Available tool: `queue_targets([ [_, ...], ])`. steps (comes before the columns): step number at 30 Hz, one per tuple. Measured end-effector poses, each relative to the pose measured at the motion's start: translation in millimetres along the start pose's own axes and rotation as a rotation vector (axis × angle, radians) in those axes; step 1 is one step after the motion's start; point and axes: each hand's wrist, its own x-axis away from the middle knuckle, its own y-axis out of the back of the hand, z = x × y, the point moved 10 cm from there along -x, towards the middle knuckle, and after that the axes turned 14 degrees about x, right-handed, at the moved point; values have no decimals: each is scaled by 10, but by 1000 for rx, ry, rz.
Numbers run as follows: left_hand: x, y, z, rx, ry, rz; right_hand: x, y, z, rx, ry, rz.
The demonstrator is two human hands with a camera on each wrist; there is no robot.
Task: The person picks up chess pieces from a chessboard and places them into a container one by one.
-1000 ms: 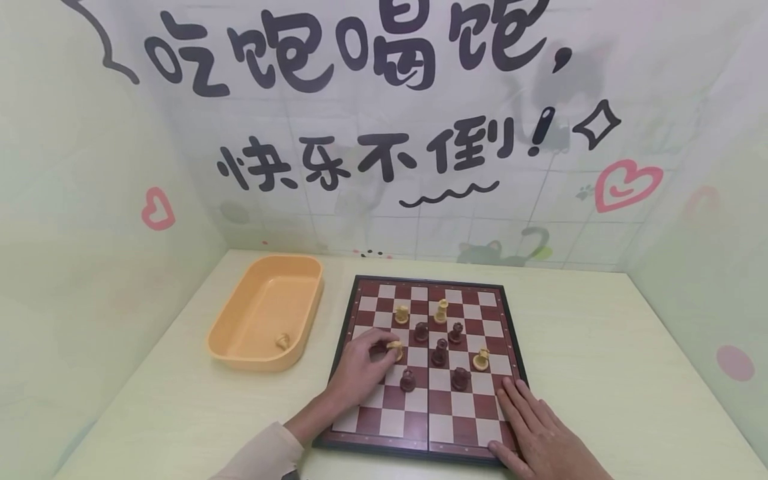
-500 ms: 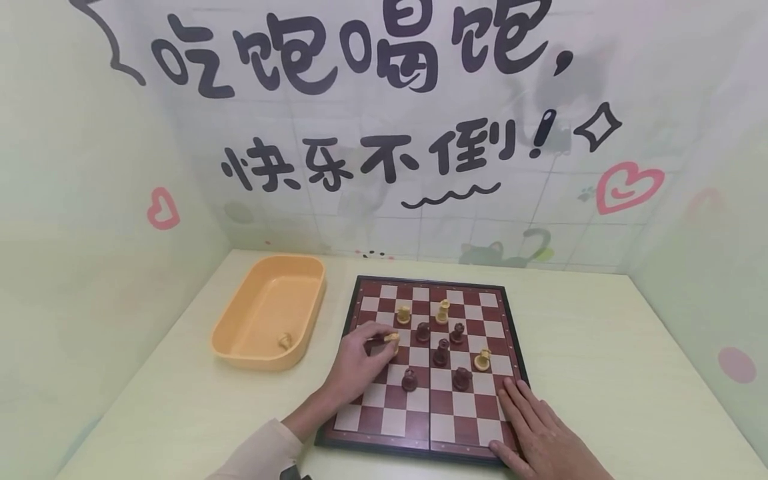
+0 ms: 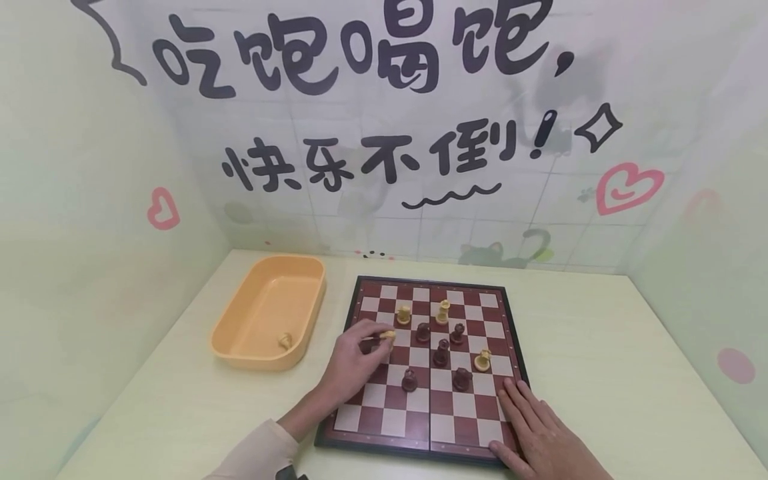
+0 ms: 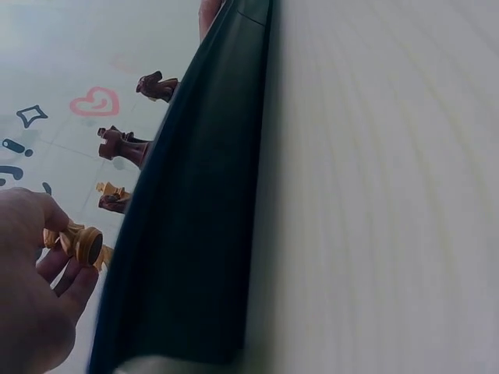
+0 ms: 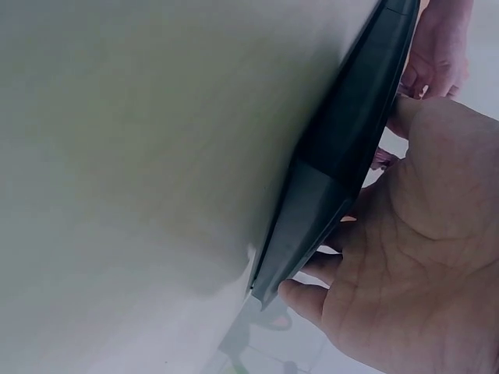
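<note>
My left hand [image 3: 354, 360] pinches a pale yellow chess piece [image 3: 389, 335] between thumb and fingers over the left half of the chessboard [image 3: 384, 423]. In the left wrist view this chess piece [image 4: 80, 243] is lifted off the board, tilted, with its round dark base showing. Its head is partly covered by the fingers. My right hand [image 3: 543, 427] lies with its fingers extended on the board's right border near the front corner. Several dark red pieces stand on the squares, among them one [image 3: 410, 379] just right of my left hand. Pale pieces stand there too, including a knight [image 3: 483, 360].
An orange tray [image 3: 264, 363] sits left of the board, with a pale chess piece [image 3: 285, 341] lying in it. Pale walls, the back one [image 3: 360, 227] printed with large lettering, enclose the table [image 3: 594, 333] behind and at both sides.
My left hand has picked the pale chess piece up off its square and moved it slightly up and to the left. My right hand has stayed in place.
</note>
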Motion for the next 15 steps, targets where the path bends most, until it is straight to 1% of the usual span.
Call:
queue_targets([
  [2, 17, 39, 8, -17, -4, -11, -4, -10, 10, -6, 5, -2],
  [6, 44, 101, 40, -18, 15, -16, -3, -17, 38, -3, 21, -18],
  [8, 42, 130, 46, -23, 18, -17, 2, -7, 43, 10, 22, -41],
  [13, 15, 194, 46, -42, 10, -24, 14, 23, 18, 23, 0, -92],
  [15, 20, 218, 58, -35, 13, -27, 7, 27, 14, 13, -2, -88],
])
